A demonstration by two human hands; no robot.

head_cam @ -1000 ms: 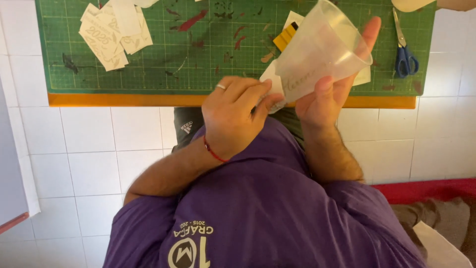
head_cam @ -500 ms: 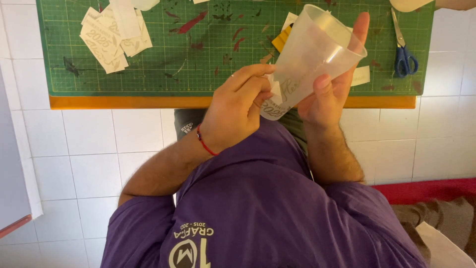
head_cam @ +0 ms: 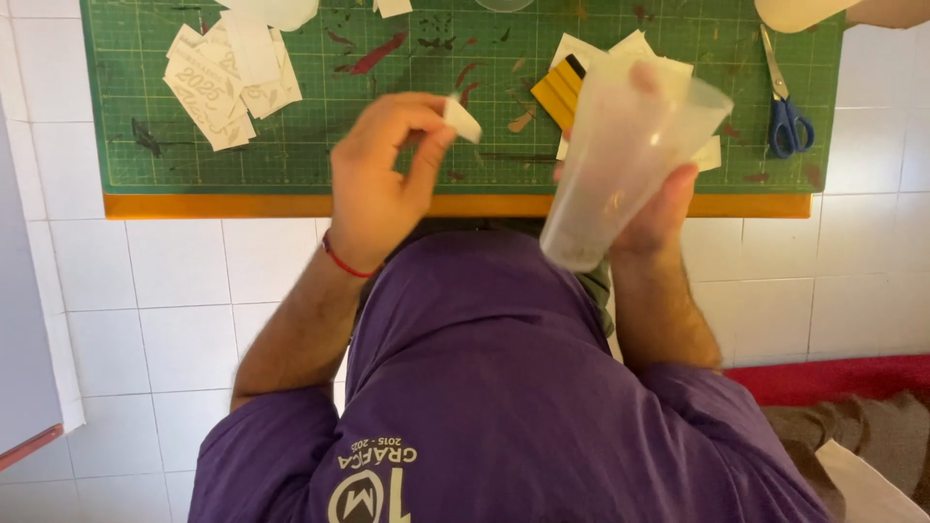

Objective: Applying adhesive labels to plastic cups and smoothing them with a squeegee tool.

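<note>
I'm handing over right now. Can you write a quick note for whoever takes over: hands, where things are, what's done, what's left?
Left hand: pinching a small white scrap, held clear of the cup.
Right hand: gripping the clear plastic cup, tilted, above the green cutting mat.
On the mat: cut paper pieces, yellow scraper, blue scissors.
Done: scrap is in the fingers.
Left: scrap not put down; cup still in hand; its wall is too blurred to check.

The right hand (head_cam: 649,208) gripped a translucent plastic cup (head_cam: 630,155), tilted, rim away from the body. Well apart to its left, the left hand (head_cam: 383,184) pinched a small white paper scrap (head_cam: 463,120). Beyond both hands lay a green cutting mat (head_cam: 320,155); blue-handled scissors (head_cam: 787,102) rested right of the cup.
</note>
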